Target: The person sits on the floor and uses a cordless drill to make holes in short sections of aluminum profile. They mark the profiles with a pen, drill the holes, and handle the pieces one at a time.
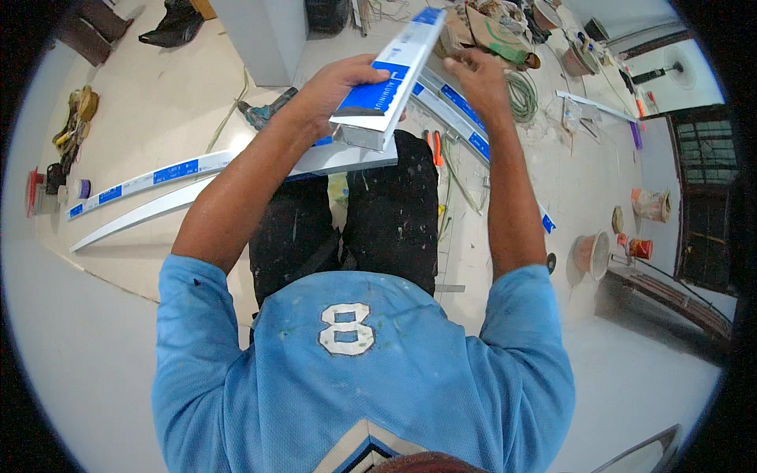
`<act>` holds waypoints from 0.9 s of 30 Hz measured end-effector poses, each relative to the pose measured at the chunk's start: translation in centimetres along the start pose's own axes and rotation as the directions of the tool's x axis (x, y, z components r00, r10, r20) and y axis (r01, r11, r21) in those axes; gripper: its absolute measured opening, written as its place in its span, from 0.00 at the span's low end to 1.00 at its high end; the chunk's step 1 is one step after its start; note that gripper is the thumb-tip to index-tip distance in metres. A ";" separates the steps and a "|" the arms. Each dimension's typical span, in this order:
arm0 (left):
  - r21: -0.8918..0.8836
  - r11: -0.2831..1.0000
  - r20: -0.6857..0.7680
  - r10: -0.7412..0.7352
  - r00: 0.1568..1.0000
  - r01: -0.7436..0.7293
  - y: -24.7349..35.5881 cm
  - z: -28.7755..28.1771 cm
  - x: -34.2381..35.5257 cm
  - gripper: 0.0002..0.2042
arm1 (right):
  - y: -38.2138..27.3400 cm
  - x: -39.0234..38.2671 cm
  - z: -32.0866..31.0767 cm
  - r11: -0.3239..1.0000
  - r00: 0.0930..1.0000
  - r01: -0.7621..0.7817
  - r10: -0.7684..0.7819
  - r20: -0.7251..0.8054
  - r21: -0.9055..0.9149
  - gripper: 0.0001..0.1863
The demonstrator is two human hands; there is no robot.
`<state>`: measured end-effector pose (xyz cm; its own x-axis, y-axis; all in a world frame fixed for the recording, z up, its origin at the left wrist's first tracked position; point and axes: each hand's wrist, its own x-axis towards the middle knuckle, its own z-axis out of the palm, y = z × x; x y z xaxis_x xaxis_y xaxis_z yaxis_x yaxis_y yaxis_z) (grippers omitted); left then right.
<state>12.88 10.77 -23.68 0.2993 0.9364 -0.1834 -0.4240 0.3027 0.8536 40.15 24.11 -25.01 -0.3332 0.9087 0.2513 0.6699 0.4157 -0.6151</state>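
My left hand is wrapped round a long rectangular aluminium profile covered in blue and white film. Its cut end, which looks hollow, tilts toward me above my thighs, while the rest runs away to the upper right. Just right of the profile, my right hand is raised with bent fingers that look apart and nothing visible in them. Below the held piece, a bare white bar lies across my legs and reaches far left. A second film-covered profile lies beside it.
More film-covered profiles lie on the floor ahead. Near my right knee are orange-handled pliers. Coiled cable, a brown sack and buckets sit to the right. A white pillar rises ahead.
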 end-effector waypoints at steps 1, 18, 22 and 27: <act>-0.010 1.000 -0.019 0.027 0.999 -0.027 -0.3 -0.2 0.0 0.29 | -3.0 -2.4 -0.9 0.979 0.989 -0.076 0.050 0.140 0.188 0.18; -0.103 0.976 -0.164 0.175 0.971 -0.193 -1.4 -0.6 -1.2 0.41 | -14.3 -17.5 0.8 0.921 0.999 0.010 0.010 -0.051 0.390 0.17; -0.021 0.961 -0.163 0.269 0.949 -0.276 -1.5 -0.4 -1.7 0.44 | -12.7 -18.7 4.0 0.891 0.967 0.092 0.026 -0.253 0.445 0.14; -0.042 0.952 -0.213 0.289 0.933 -0.304 -1.9 0.0 -2.2 0.43 | -12.7 -19.5 5.4 0.862 0.932 0.151 0.039 -0.360 0.484 0.09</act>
<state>13.02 8.16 -24.86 -0.0256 0.9993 -0.0287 -0.5307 0.0108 0.8475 34.54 0.94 -26.12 -0.0462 0.8766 0.4790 0.2061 0.4776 -0.8541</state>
